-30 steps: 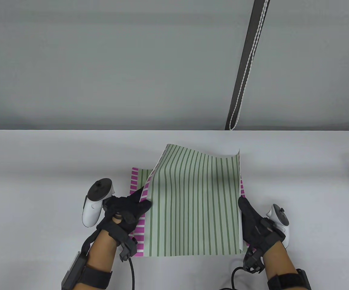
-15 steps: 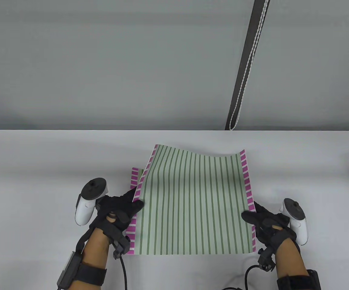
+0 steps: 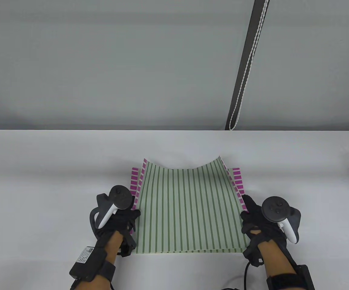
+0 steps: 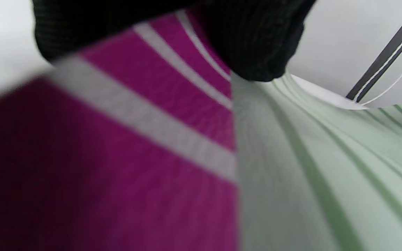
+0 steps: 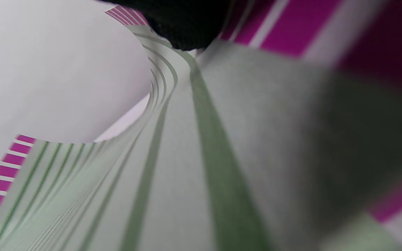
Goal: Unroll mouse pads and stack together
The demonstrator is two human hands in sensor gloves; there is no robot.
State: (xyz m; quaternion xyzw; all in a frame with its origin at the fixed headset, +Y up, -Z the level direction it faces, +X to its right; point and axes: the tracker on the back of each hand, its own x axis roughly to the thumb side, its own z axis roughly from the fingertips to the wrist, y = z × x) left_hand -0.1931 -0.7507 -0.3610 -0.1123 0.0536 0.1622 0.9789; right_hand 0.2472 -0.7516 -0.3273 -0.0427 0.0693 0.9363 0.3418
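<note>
A green-striped mouse pad with magenta side bands hangs low between my two hands and sags in the middle, its far corners curled up. My left hand grips its left edge and my right hand grips its right edge. Under it a second pad of the same pattern lies flat on the table, showing only at its far corners. In the left wrist view, gloved fingers sit on the magenta band of the pad. In the right wrist view, a fingertip touches the pad.
The white table stretches wide on both sides and behind the pads. A dark strap with a white cord hangs against the grey wall beyond the table's far edge.
The top pad has come down and nearer over the lower pad, its middle now sagging. Both hands have turned so the trackers face up and have moved inward along the pad's sides.
</note>
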